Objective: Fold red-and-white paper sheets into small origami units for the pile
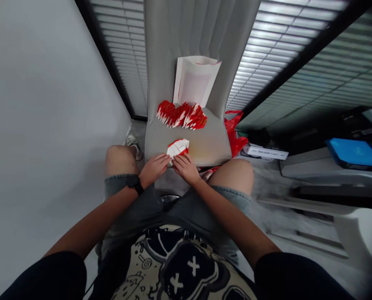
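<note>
A folded red-and-white paper piece (177, 147) lies at the front edge of the grey chair seat (215, 143), white side up with creases showing. My left hand (156, 168) pinches its lower left corner. Fingers of my right hand (186, 168) are closed on its lower right side, close to the left fingertips. Farther back on the seat, a row of many folded red-and-white paper pieces (181, 115) stands fanned tightly together. Behind that row a white paper bag (196, 81) leans upright against the chair's backrest.
A red plastic bag (234, 135) hangs or sits at the seat's right side. Beyond it are a white box (263, 151), a blue flat object (356, 151) on a grey surface, and a white chair (357, 233). A white wall (48, 104) rises close on my left.
</note>
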{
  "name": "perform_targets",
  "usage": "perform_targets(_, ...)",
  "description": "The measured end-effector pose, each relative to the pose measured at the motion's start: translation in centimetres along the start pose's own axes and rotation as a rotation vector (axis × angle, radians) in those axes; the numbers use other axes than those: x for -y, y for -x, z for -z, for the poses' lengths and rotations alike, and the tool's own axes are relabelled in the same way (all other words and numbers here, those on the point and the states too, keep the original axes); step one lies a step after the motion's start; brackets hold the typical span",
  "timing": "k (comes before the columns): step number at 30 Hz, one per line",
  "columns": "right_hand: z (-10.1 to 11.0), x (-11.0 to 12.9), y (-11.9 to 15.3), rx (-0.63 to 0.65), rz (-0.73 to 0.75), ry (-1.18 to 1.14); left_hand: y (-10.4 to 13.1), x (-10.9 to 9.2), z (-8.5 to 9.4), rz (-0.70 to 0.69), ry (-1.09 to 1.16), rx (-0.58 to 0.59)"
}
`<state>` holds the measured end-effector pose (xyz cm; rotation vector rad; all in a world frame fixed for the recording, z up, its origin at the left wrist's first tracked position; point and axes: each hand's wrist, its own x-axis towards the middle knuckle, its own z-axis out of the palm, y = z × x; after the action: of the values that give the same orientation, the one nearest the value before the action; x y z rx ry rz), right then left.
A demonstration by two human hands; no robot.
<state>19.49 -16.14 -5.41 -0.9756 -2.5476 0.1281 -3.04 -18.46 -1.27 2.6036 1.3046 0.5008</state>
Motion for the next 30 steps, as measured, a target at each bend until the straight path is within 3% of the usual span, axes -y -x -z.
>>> perform_targets(9, 0.5, 0.5, 0.3, -0.056, -0.015, -0.012, -0.3, 0.1, -0.4, 0.025, 0.062, -0.067)
perform_targets(17, 1.1, 0.8, -1.1, -0.11, -0.3, -0.078, -1.4, 0.3, -0.7, 0.165, 0.157, -0.152)
perform_targets(22, 0.8, 0.4, -1.3, -0.104, -0.333, -0.125, -2.0, 0.5, -0.9, 0.218, 0.2, -0.189)
perform_targets(30, 1.0, 0.3, -1.6, -0.166, -0.426, -0.055, -2.3, 0.6, -1.3, 0.253, 0.173, -0.157)
